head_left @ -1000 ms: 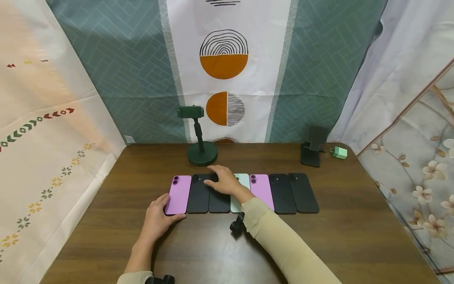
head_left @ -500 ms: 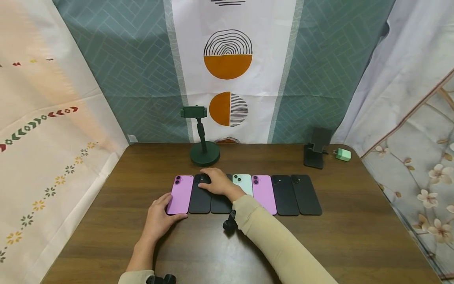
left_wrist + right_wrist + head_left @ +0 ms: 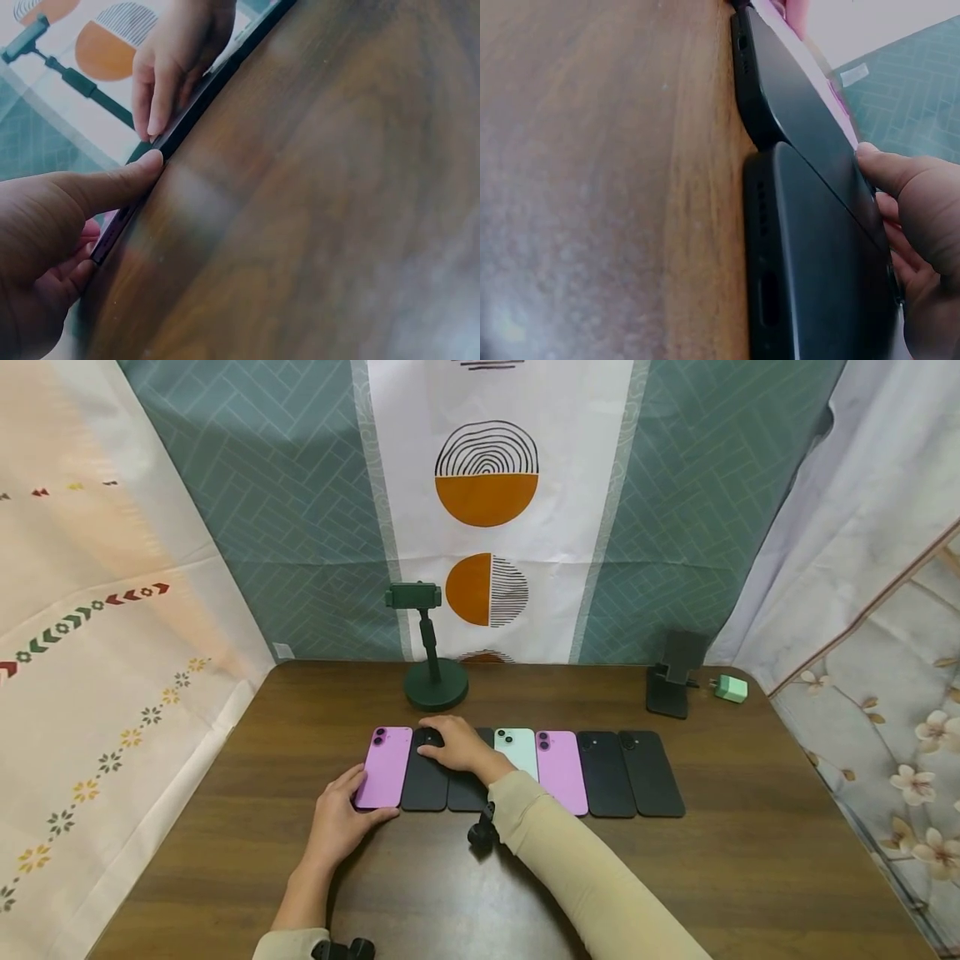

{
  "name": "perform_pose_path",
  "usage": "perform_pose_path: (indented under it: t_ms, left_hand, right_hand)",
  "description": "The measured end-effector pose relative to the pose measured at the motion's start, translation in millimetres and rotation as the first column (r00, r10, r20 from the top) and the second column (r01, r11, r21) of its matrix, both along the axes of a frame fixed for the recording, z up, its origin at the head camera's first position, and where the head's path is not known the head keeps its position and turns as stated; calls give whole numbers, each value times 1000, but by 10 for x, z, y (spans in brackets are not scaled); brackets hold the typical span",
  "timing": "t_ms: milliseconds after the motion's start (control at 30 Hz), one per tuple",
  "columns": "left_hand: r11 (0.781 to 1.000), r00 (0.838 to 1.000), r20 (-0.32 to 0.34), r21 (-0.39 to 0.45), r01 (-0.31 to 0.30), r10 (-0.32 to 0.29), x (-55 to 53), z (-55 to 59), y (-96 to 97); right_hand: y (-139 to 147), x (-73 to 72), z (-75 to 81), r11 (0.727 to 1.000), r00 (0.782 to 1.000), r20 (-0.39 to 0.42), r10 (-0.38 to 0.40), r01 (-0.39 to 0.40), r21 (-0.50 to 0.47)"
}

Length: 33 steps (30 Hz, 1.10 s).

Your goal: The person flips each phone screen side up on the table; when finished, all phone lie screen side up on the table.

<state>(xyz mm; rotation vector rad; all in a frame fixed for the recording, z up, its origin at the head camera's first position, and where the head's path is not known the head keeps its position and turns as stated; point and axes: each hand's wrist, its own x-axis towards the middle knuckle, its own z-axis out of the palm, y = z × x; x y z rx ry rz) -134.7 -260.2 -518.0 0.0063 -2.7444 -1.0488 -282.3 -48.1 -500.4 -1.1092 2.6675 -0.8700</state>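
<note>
Several smartphones lie face down, side by side in a row. My left hand (image 3: 337, 814) holds the leftmost pink phone (image 3: 386, 768), with its fingers at the left edge and the thumb at the bottom right corner. Beside it is a black phone (image 3: 424, 789); my right hand (image 3: 459, 747) grips its upper end, covering part of it. In the right wrist view the thumb lies against that black phone's (image 3: 799, 112) far edge, the other fingers curled at its top end. A second black phone (image 3: 467, 789) is partly under the right hand.
Rightward the row continues with a mint phone (image 3: 514, 742), a pink phone (image 3: 561, 772) and two black phones (image 3: 606, 774). Behind stand a green phone holder (image 3: 437, 685) and a black stand (image 3: 666, 693). A mint charger plug (image 3: 731, 688) lies at the table's back right.
My right hand has moved left from over the second black phone to the top of the black phone beside the left pink one. The left hand keeps its place.
</note>
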Motion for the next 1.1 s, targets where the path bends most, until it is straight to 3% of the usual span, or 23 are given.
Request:
perform_pose_path:
  t_ms: [367, 800, 1100]
  left_hand:
    - [998, 999, -43, 52, -23, 26, 61, -47, 47]
    - [994, 997, -21, 83, -73, 75, 72, -22, 84]
    - [994, 996, -16, 66, -82, 83, 29, -25, 114]
  right_hand:
    - [-54, -21, -26, 1000, 1000, 11, 17, -17, 5]
    - [-134, -10, -1, 994, 997, 41, 65, -68, 85]
    - [-186, -28, 3, 996, 995, 56, 79, -81, 42]
